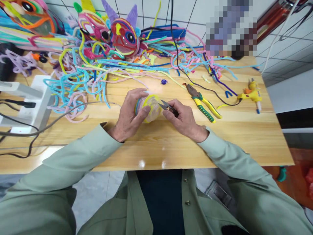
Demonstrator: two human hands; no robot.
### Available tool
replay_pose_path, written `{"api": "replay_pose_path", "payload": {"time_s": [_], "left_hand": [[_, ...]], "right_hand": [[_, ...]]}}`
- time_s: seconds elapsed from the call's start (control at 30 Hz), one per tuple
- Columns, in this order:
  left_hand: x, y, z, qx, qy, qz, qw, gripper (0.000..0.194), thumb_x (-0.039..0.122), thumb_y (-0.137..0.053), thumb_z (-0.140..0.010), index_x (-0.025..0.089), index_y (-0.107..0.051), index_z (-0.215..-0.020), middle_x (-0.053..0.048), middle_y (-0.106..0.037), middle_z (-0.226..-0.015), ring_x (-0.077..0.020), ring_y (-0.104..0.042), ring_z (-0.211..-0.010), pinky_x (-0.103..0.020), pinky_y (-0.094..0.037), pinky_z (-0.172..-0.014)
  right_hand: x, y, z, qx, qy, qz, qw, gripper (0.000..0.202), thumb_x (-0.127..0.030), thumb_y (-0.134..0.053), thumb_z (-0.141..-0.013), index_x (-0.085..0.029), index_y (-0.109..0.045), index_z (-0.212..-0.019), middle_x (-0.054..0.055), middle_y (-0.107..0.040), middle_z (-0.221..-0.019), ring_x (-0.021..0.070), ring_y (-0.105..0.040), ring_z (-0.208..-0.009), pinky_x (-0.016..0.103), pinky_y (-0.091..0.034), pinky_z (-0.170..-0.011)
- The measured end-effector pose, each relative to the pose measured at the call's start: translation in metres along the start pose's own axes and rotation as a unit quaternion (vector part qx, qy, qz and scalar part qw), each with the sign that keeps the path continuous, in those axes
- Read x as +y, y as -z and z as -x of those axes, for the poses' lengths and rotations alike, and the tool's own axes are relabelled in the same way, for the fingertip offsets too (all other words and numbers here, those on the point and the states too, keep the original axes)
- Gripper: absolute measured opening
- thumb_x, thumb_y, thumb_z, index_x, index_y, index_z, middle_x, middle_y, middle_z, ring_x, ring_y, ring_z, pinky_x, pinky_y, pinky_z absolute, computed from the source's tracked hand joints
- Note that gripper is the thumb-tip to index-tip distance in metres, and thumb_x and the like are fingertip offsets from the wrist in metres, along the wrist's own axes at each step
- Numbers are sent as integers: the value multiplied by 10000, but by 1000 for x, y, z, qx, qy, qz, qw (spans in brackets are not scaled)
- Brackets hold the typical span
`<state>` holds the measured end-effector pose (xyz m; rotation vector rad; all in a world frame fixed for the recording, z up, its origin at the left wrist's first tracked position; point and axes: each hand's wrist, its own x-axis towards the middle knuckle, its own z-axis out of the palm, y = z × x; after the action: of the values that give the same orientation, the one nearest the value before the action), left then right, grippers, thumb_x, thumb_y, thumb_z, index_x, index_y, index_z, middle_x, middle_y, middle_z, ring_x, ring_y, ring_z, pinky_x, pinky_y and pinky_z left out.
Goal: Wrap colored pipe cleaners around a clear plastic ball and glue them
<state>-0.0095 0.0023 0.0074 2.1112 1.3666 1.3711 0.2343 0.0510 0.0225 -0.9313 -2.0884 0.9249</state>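
Observation:
My left hand (133, 112) is wrapped round a clear rounded plastic piece (153, 112) with yellow pipe cleaner on its face and bluish strands at its left side. In my right hand (184, 117) are small dark thread snips (168, 106), gripped near the blades. Their two pointed blades stand apart and aim left at the yellow trim; whether they touch it I cannot tell. Pliers (202, 102) with yellow and green handles lie to the right of my right hand. A small dark blue coil (164, 82) sits just behind the plastic piece.
Tangled pipe cleaners (95, 78) spread along the back, near decorated mask-like figures (124, 37). A yellow glue gun (251, 94) lies at the right, its dark cord (177, 55) running across the table. A white power strip (31, 104) with cables stands at the left.

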Motion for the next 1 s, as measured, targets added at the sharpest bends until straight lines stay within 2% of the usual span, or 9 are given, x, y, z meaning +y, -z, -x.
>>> {"api": "replay_pose_path", "payload": {"time_s": [0.1,0.27,0.43,0.67,0.87,1.0], "left_hand": [[0,-2,1,16,17,18,1000,356,548,-489,-1159,289,-587,-1383,-97,-648,-1458,-286,-613,-1412,-548,-525,-1228],[-1,-2,2,20,8,35,999,343,553,-510,-1154,287,-603,-1349,-65,-654,-1453,-281,-625,-1396,-536,-539,-1207],[0,-1,3,20,14,31,999,367,591,-484,-1153,292,-604,-1329,-76,-660,-1440,-280,-625,-1391,-542,-546,-1206],[1,-6,4,46,9,79,996,356,557,-426,-1174,327,-650,-1330,-44,-667,-1422,-280,-628,-1377,-550,-538,-1191],[2,-3,3,31,2,31,999,270,492,-530,-1152,329,-606,-1354,-67,-659,-1436,-277,-633,-1377,-530,-535,-1200],[6,-2,2,24,10,44,999,250,482,-537,-1149,345,-612,-1344,-64,-651,-1447,-274,-621,-1400,-516,-521,-1218]], "right_hand": [[1,-2,2,-3,17,18,1000,401,-628,-588,-1070,-234,-655,-1046,-50,-591,-712,124,-434,-592,287,-355,-598],[2,-4,4,-6,37,27,999,368,-581,-593,-1081,-223,-676,-1067,-51,-606,-703,117,-446,-577,276,-359,-588],[1,-5,5,2,45,38,998,398,-605,-569,-1087,-223,-680,-1072,-44,-625,-709,120,-458,-581,277,-365,-594],[-1,-5,7,2,47,37,998,387,-601,-581,-1083,-228,-682,-1087,-34,-661,-747,124,-474,-590,287,-384,-613],[0,-6,7,-6,37,42,998,382,-598,-577,-1083,-231,-682,-1089,-32,-661,-739,130,-497,-601,286,-388,-612],[0,-6,7,-5,40,36,999,371,-589,-591,-1080,-228,-676,-1083,-36,-655,-734,127,-485,-592,287,-390,-610]]}}
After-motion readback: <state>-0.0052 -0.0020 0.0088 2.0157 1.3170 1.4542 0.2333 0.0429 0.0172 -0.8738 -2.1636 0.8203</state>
